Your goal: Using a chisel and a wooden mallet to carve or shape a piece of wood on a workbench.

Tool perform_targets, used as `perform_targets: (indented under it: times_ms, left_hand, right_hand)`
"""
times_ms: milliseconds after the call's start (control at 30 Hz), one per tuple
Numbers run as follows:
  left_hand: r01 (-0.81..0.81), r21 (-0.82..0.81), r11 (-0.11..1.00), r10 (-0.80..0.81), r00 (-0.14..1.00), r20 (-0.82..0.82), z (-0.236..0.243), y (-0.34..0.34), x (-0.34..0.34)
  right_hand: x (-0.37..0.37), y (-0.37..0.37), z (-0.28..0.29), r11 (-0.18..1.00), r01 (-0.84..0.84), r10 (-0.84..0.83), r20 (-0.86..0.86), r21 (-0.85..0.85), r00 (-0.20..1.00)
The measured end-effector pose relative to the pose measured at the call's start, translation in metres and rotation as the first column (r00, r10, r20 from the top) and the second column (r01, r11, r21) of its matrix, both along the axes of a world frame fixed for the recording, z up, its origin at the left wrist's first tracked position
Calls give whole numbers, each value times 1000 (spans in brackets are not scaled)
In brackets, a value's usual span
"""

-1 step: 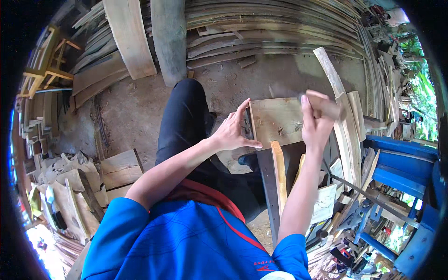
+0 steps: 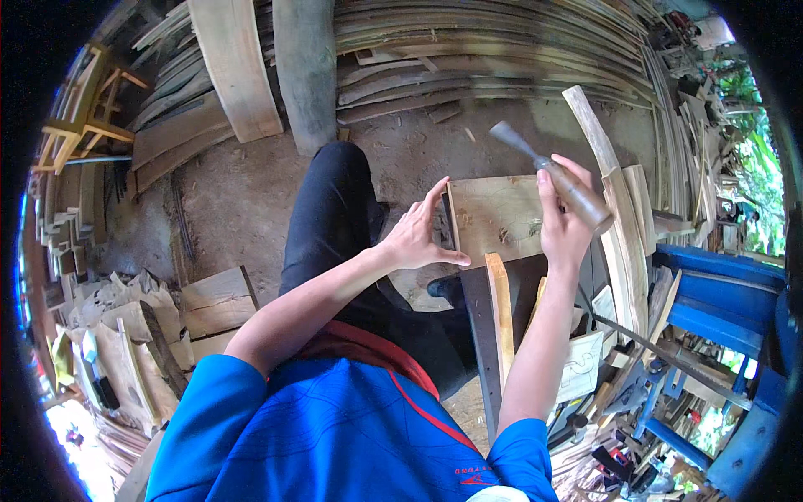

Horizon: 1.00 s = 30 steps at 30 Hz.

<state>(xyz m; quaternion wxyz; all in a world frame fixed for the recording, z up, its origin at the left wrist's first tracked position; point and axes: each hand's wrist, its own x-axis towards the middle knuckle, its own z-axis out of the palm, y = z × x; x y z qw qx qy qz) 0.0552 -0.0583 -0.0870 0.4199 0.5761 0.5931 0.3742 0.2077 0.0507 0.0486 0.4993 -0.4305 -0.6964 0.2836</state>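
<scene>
My right hand (image 2: 569, 226) is closed around the thick wooden handle of a chisel (image 2: 577, 194), holding it above the right part of a wooden board (image 2: 493, 213). The chisel's flared metal blade points up and left, clear of the wood, and is a little blurred. At the board's left end is my left hand (image 2: 410, 238), thumb and fingers stretched wide, fingertips at the two corners. The board lies across a dark bench (image 2: 485, 326). A narrow pale strip of wood (image 2: 499, 309) also rests on this bench, below the board.
Long split timber (image 2: 623, 243) stands right of the board, near a blue metal frame (image 2: 719, 293). Stacked planks (image 2: 493, 63) fill the far side. Wood offcuts (image 2: 217, 301) lie at left, and a wooden stool (image 2: 88, 125) stands at far left.
The chisel has turned in my right hand: its blade, formerly a blur, now shows up and left, with the handle slanting down to the right. My left hand stays put.
</scene>
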Motion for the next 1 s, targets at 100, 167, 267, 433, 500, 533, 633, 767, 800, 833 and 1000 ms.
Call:
perform_targets:
  times_ms: [100,167,267,433,500,533,633,767,800,833,1000]
  left_hand:
    - [6,-8,1000,-6,999,37,-1,0,3]
    - [22,-37,999,-20,999,50,4,0,1]
    - [25,-66,997,-21,998,59,8,-1,-1]
    - [3,-48,999,1,996,89,9,-2,1]
    - [16,-71,997,-7,992,122,12,-2,3]
    - [48,-88,995,-33,987,159,15,-1,1]
    - [35,-73,997,-25,991,135,9,-1,2]
    - [30,-89,996,-19,992,123,8,-1,1]
    - [33,-84,996,-23,992,122,5,1,1]
    - [33,-40,999,-28,992,123,0,1,1]
    - [52,-36,998,-49,994,97,-7,4,3]
  right_hand:
    - [16,-9,9,998,-7,-1,135,57,991]
    - [31,-12,9,997,-44,18,382,59,924]
    - [16,-15,5,995,-102,91,469,-2,879]
    - [-9,-15,7,922,-81,30,140,377,990]
    - [5,-21,2,973,-58,14,196,222,980]
    - [14,-23,-1,998,-9,-9,258,69,966]
    - [18,-23,-3,984,-54,-27,441,171,897]
    - [27,-24,-10,998,-57,47,297,25,954]
    - [32,-22,-18,1000,-17,20,138,-20,990]
    - [39,-22,-25,999,-37,36,-15,-14,999]
    - [52,-41,-19,999,3,-5,-55,-44,998]
